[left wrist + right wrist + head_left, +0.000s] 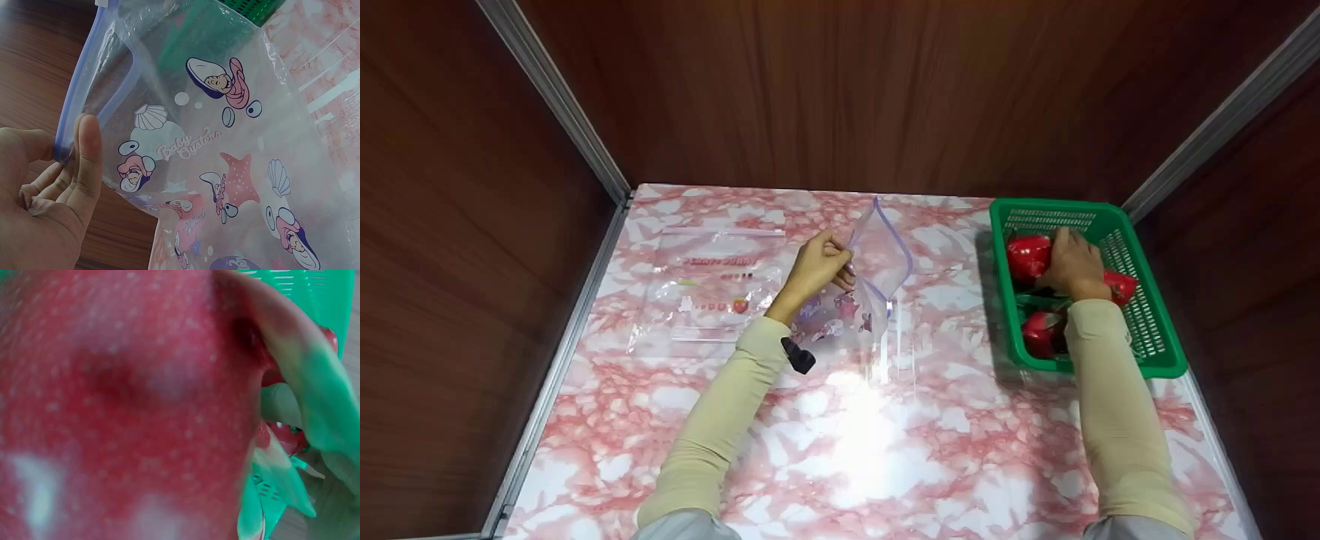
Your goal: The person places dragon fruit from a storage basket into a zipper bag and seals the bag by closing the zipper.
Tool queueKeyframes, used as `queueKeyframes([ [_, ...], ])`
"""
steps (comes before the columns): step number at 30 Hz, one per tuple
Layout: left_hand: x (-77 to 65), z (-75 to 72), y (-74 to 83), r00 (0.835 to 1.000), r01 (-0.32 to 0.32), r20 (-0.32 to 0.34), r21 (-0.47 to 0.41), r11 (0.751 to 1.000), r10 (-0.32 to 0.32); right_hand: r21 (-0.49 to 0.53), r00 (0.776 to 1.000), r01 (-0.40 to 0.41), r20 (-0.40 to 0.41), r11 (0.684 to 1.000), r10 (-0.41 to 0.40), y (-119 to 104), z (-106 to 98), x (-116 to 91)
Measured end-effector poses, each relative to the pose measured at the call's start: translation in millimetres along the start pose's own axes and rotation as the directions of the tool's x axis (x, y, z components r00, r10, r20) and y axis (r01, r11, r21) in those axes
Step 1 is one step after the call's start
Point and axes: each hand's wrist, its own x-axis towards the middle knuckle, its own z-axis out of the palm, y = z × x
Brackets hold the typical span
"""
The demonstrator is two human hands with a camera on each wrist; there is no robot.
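In the head view my left hand [823, 264] pinches the rim of a clear zip bag [247, 140] near its purple zip strip [73, 95]. The bag's mouth gapes toward the right, and its side carries printed shells, starfish and the words "Baby Oysters". My right hand [1074, 262] reaches down into a green basket [1166, 360] among red fruits [1028, 257]. A big speckled red fruit with green-tipped scales, like a dragon fruit [140, 399], fills much of the right wrist view. The right fingertips are hidden, so their hold cannot be made out.
Another clear zip bag [720, 285] with strawberry prints lies flat on the marbled pink table [960, 450], left of the left hand. Brown wood-grain panels [840, 97] with metal edge rails enclose the back and sides. The basket stands near the right rail.
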Motion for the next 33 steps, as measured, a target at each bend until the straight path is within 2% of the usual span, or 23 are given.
queueKeyframes([
  [3, 0.1, 0.0, -0.1, 1.000, -0.012, 0.003, 0.009, 1.000, 0.012, 0.013, 1.000, -0.003, -0.009, 1.000, 0.003, 1.2, 1.0, -0.7],
  [17, 0.4, -0.9, 0.8, 1.000, 0.006, 0.003, 0.011, 1.000, -0.007, 0.017, 0.999, -0.031, -0.041, 0.999, 0.032, 4.4, 4.0, 1.9],
  [24, 0.4, -0.7, 1.2, 1.000, 0.006, 0.001, 0.011, 1.000, -0.006, 0.054, 0.996, -0.050, -0.065, 0.997, 0.054, 6.0, 4.7, 3.5],
  [33, 0.4, -0.7, 1.2, 1.000, 0.006, 0.006, 0.014, 1.000, -0.007, 0.094, 0.991, -0.026, -0.128, 0.995, 0.038, 3.2, 1.8, 1.7],
])
